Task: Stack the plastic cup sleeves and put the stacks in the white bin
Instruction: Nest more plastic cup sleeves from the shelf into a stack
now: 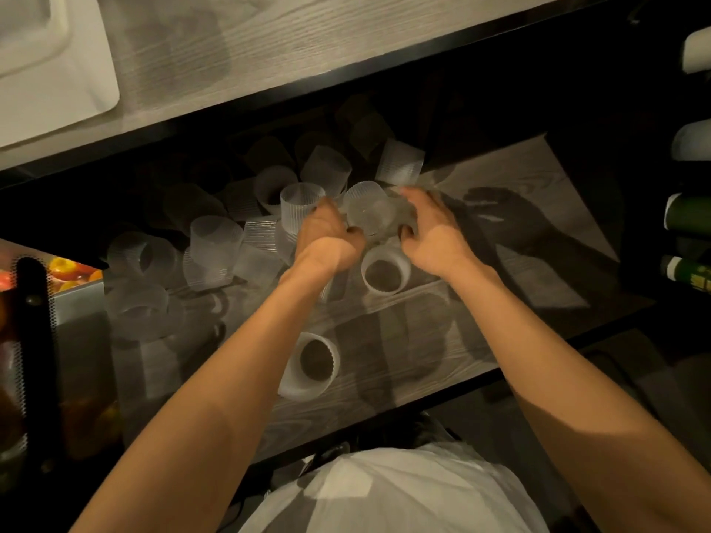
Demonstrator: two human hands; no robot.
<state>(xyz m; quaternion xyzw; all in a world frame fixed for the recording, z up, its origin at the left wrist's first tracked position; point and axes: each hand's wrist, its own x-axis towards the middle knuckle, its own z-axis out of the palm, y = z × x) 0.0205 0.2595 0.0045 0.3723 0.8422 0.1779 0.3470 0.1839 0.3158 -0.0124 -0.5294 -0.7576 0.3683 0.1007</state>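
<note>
Sleeves of ribbed translucent plastic are seen scattered over a lower wooden shelf (404, 340), most of them heaped in the shadowed middle left of the frame (215, 240), some upright and some tipped on their sides. One sleeve (371, 211) is gripped at the centre of the frame between both hands: the left hand (327, 240) is curled against its left side and the right hand (434, 232) is pressed to its right side, fingers bent around it. Motion blur softens this held sleeve, so whether it is a single piece or a nested stack cannot be told. Just below the hands an upright sleeve (386, 270) is set on the shelf, and another upright sleeve (309, 365) is found lower, partly hidden by the left forearm. Both arms are bare and reach in from the bottom of the frame. Above the shelf a pale wood-grain desk (269, 51) is seen, and on it, in the upper left corner, part of a white bin (57, 82) is visible, well apart from the held sleeve.
</note>
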